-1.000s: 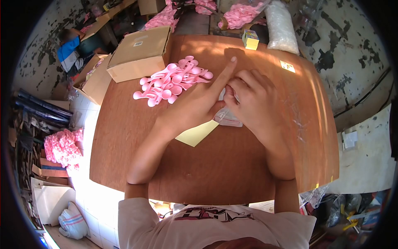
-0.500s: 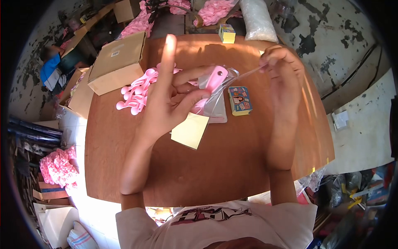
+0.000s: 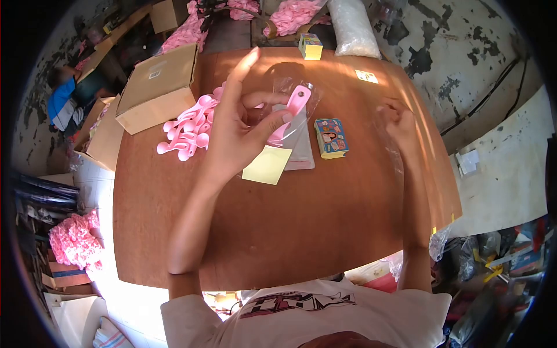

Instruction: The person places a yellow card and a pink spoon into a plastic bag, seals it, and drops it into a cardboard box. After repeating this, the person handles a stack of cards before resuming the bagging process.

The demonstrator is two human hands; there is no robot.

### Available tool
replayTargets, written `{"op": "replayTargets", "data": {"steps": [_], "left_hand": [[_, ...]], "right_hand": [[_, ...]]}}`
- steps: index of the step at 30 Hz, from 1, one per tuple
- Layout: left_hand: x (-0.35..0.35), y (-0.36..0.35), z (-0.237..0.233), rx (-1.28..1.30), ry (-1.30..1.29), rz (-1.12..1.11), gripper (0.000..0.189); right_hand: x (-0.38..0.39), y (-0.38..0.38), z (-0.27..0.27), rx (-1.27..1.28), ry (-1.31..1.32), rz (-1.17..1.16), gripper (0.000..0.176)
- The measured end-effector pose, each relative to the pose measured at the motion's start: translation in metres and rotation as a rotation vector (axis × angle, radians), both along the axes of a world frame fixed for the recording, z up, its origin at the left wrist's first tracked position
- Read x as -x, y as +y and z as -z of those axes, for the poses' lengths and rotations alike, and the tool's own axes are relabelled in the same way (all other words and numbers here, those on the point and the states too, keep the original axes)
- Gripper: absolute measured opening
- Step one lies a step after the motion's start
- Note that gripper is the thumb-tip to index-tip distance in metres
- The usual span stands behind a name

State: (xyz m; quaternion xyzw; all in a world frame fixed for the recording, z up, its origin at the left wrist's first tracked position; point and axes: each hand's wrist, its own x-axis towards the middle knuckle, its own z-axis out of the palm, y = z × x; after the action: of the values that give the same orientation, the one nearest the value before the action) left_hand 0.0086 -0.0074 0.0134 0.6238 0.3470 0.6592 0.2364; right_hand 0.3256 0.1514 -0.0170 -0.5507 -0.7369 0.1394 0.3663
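Observation:
My left hand [image 3: 246, 124] pinches a pink plastic spoon [image 3: 299, 100] by its handle, together with a clear plastic bag, the index finger raised. A pale yellow card [image 3: 267, 166] hangs below that hand, seemingly inside the bag. My right hand [image 3: 399, 123] is off to the right, fingers curled, with a thin clear plastic strip [image 3: 394, 158] trailing down from it, blurred. Beneath the held bag lie flat clear bags [image 3: 301, 155] in a pile. Between my hands stands a stack of printed blue cards [image 3: 332, 138]. Several loose pink spoons [image 3: 188, 129] are heaped left of my left hand.
A closed cardboard box [image 3: 159, 87] sits on the table's [image 3: 278, 232] left. At the far edge are another card stack [image 3: 311, 46] and a full clear sack [image 3: 355, 29]. One small card [image 3: 366, 76] lies far right. A person [image 3: 67, 98] sits at the far left.
My right hand has moved right and down, away from the bag, and the clear strip between the hands has come apart from it. My left hand still holds the spoon and bag.

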Motion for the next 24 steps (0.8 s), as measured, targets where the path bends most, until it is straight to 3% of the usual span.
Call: {"op": "replayTargets", "data": {"steps": [2, 4, 5, 9, 10, 14, 17, 18, 19, 20, 22, 24], "left_hand": [[-0.005, 0.0, 0.005, 0.057, 0.053, 0.05, 0.083], [-0.016, -0.004, 0.012, 0.102, -0.007, 0.122, 0.083], [-0.02, -0.003, 0.014, 0.144, -0.067, 0.192, 0.082], [-0.023, -0.004, 0.014, 0.071, -0.036, 0.109, 0.083], [-0.022, -0.005, 0.01, 0.064, -0.074, 0.125, 0.085], [-0.011, -0.003, 0.007, -0.019, -0.04, 0.095, 0.086], [0.002, 0.007, 0.011, -0.099, 0.118, -0.097, 0.101], [0.002, 0.008, 0.01, -0.04, 0.01, -0.073, 0.107], [0.003, 0.007, 0.01, -0.038, 0.014, -0.075, 0.107], [0.005, 0.007, 0.01, 0.011, 0.067, -0.043, 0.105], [0.009, 0.003, 0.007, 0.077, 0.283, 0.027, 0.095], [0.005, 0.003, 0.01, 0.143, 0.335, 0.059, 0.092]], "right_hand": [[0.042, -0.035, -0.018, 0.03, 0.234, -0.557, 0.03], [0.084, -0.075, -0.034, 0.333, 0.485, -0.751, 0.026], [0.1, -0.084, -0.038, 0.308, 0.48, -0.739, 0.024], [0.14, -0.092, -0.054, 0.201, 0.571, -0.755, 0.018], [0.142, -0.091, -0.06, 0.061, 0.495, -0.775, 0.015], [0.147, -0.096, -0.076, -0.079, 0.454, -0.747, 0.013], [0.147, -0.087, -0.071, -0.123, 0.493, -0.878, 0.011], [0.149, -0.077, -0.065, -0.114, 0.358, -0.881, 0.01], [0.148, -0.071, -0.061, -0.109, 0.224, -0.879, 0.01], [0.143, -0.068, -0.059, 0.049, 0.318, -0.835, 0.01], [0.14, -0.07, -0.064, -0.023, 0.299, -0.855, 0.011], [0.14, -0.073, -0.064, -0.095, 0.29, -0.857, 0.012]]}}
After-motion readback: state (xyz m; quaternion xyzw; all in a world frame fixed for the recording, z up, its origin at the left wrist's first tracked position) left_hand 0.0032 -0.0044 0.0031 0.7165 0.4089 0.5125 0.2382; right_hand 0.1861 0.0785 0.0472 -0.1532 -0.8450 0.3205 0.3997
